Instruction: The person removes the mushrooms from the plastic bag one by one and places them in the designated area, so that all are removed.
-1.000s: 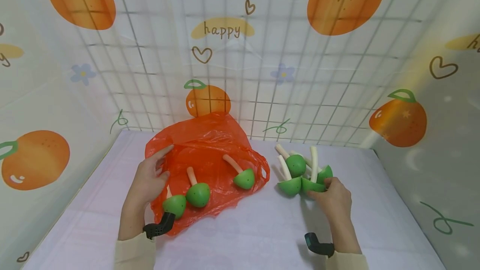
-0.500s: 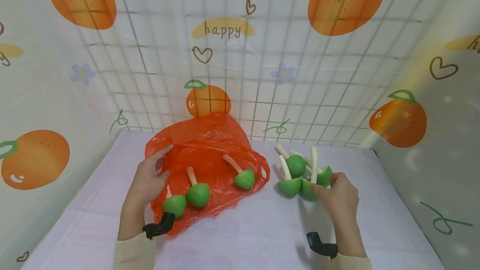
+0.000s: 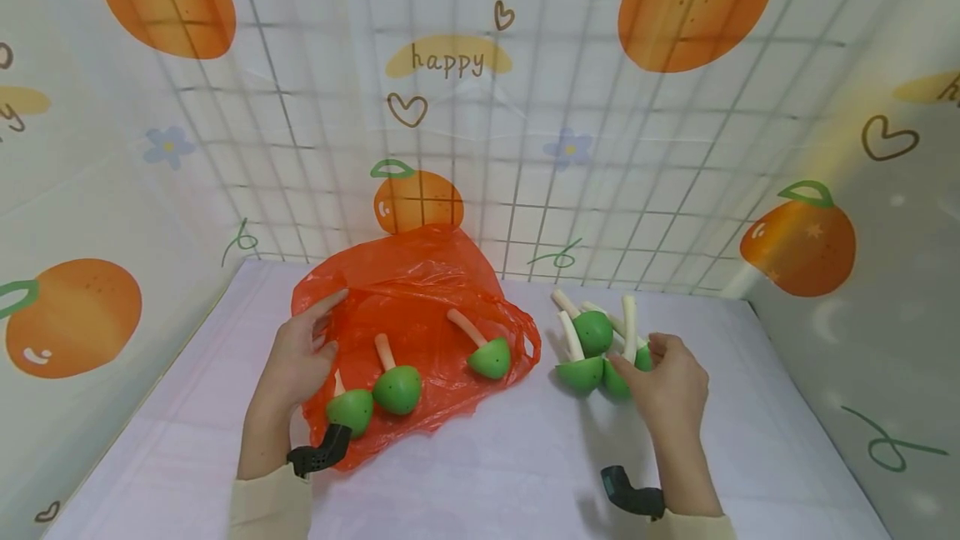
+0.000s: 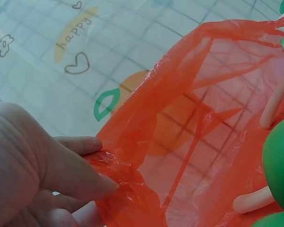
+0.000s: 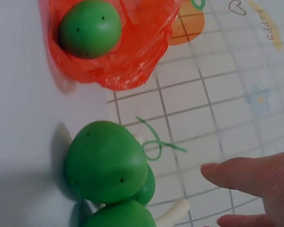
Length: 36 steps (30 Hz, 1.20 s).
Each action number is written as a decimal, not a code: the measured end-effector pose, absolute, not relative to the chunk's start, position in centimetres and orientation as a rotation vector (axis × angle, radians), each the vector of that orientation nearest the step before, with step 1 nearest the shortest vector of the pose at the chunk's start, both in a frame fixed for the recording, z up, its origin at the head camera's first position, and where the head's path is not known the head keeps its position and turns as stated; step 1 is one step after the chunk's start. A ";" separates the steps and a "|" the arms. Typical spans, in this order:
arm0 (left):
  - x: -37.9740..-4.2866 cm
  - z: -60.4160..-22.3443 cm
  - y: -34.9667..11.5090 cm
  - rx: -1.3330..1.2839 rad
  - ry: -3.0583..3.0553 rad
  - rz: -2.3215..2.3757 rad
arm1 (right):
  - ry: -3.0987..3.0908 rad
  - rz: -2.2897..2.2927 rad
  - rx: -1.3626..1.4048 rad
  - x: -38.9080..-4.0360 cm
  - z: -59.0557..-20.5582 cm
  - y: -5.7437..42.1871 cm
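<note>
In the head view my left hand (image 3: 300, 357) is at the left edge of a red plastic bag (image 3: 431, 261). The left wrist view shows its thumb and fingers pinching the bag's rim (image 4: 128, 175). On the bag lie three green-capped toy mushrooms, one in the middle (image 3: 397, 390), one to its right (image 3: 489, 358) and one at the near left (image 3: 350, 412). My right hand (image 3: 671, 386) hovers at the right side of a cluster of similar mushrooms (image 3: 581, 375), thumb and fingers apart, partly hiding the rightmost mushroom (image 3: 643, 358). In the right wrist view its fingers (image 5: 236, 177) hold nothing.
A pale cloth covers the table (image 3: 510, 482). Behind stands a wire grid (image 3: 517, 215) under a sheet printed with oranges, which also forms side walls. Each wrist carries a black camera mount, such as the right one (image 3: 630, 494).
My right hand first touches a front mushroom's cap, then draws back right and moves farther over the cluster's right side. The left hand and the bag stay put.
</note>
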<state>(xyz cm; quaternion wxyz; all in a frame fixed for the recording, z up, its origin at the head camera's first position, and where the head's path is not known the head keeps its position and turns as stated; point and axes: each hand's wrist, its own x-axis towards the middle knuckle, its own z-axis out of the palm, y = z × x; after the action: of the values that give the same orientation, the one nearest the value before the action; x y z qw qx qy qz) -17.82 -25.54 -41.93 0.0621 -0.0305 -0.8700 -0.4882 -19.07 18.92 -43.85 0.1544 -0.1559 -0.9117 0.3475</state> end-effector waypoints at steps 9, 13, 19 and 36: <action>-17.9 -42.2 -25.5 -0.140 -2.608 -1.464 | -2.513 1.058 -0.325 -18.8 -43.2 17.4; -18.0 -42.2 -25.5 -0.144 -2.611 -1.454 | -2.495 1.064 -0.294 -18.9 -42.6 16.0; -18.0 -42.0 -25.5 -0.122 -2.632 -1.447 | -2.480 1.098 -0.232 -18.9 -42.2 13.5; -18.0 -41.9 -25.2 -0.083 -2.662 -1.438 | -2.520 1.170 -0.009 -18.2 -42.3 7.0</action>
<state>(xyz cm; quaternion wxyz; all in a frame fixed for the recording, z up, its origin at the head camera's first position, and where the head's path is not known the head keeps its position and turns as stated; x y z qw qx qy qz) -17.96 -25.23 -41.89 0.0574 -0.0275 -0.8780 -0.4744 -18.21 6.98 -42.33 0.1806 -0.0031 -0.8920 0.4143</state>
